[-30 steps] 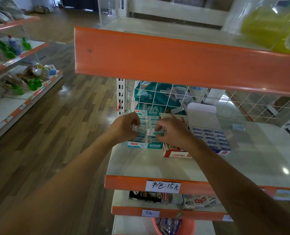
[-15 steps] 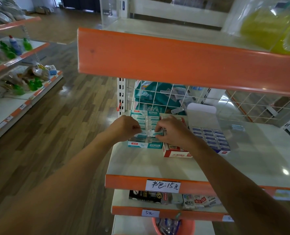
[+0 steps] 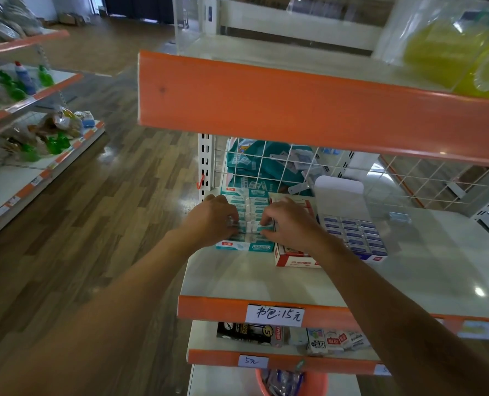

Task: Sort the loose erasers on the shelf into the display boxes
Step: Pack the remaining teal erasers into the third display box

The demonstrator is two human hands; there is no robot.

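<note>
Both hands meet over the teal box on the shelf. The left hand curls its fingers tight onto the erasers packed in the box, and the right hand pinches the same row from the opposite side. A red box touches the teal box's right side. A loose eraser lies well right.

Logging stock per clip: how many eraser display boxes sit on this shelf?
3: teal box at left, red box beside it, blue box at right. The arms may hide more.
</note>
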